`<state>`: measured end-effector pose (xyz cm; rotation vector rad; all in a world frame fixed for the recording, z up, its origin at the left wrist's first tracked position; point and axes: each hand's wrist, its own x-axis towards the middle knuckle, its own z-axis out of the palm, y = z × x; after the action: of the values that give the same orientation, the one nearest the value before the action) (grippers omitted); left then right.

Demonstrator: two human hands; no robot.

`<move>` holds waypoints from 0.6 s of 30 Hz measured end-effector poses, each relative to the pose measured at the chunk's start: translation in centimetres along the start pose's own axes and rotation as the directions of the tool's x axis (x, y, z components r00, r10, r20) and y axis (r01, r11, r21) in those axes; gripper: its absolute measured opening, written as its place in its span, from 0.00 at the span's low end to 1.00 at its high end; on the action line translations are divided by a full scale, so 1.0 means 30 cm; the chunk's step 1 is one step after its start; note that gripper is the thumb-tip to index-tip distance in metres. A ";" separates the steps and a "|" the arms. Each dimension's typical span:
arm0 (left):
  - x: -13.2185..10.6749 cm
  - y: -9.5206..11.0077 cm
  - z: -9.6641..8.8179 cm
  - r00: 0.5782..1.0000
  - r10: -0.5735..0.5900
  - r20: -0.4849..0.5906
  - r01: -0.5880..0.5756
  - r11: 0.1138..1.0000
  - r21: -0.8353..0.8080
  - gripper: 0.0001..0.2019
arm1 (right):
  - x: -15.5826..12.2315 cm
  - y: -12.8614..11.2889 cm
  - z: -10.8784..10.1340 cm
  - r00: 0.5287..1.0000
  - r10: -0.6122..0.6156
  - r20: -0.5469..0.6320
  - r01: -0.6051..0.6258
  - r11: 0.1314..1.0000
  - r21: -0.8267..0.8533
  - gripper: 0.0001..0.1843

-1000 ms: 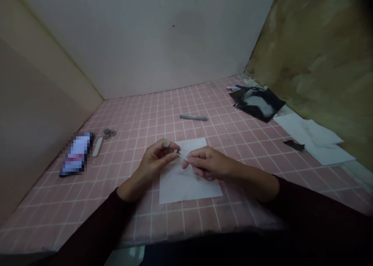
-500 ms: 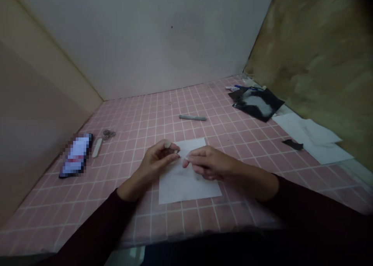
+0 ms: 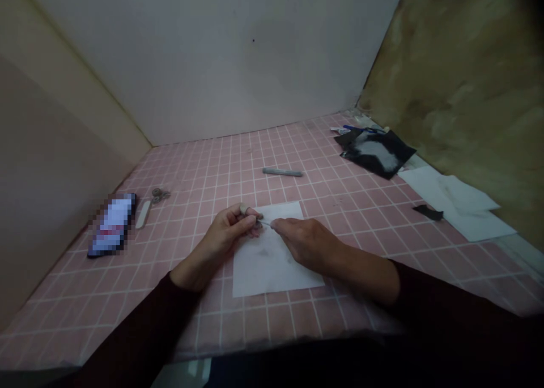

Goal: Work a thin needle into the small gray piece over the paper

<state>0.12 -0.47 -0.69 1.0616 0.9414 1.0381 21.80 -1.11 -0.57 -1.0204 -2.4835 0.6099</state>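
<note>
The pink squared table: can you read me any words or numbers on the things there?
No text can be read: the pixelated oblong thing is too blurred, the black packet shows no letters I can make out, and the white paper sheet shows no writing.

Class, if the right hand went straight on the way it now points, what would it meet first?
The right hand would probably first meet the small grey object pinched by the left hand, though depth is hard to judge from this view.

Dim, flat light, soft shadows, dark blurred corners, wide-angle edge bending.
</note>
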 end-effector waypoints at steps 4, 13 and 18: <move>-0.011 0.000 0.006 0.999 0.041 -0.002 -0.040 0.996 0.082 0.10 | 0.014 -0.010 -0.037 0.981 0.130 0.147 -0.184 0.873 0.452 0.11; -0.028 0.007 0.013 0.975 0.220 0.026 -0.221 0.961 0.168 0.08 | 0.031 0.013 -0.061 0.862 0.108 0.496 -0.505 0.271 0.819 0.13; -0.006 -0.001 -0.001 0.999 0.018 0.046 -0.019 0.999 0.034 0.09 | 0.009 0.000 -0.013 0.998 0.063 0.031 -0.069 0.969 0.237 0.11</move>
<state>0.04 -0.65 -0.72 1.1202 0.9166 1.0115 21.82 -0.83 -0.19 -1.0093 -2.3331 0.9204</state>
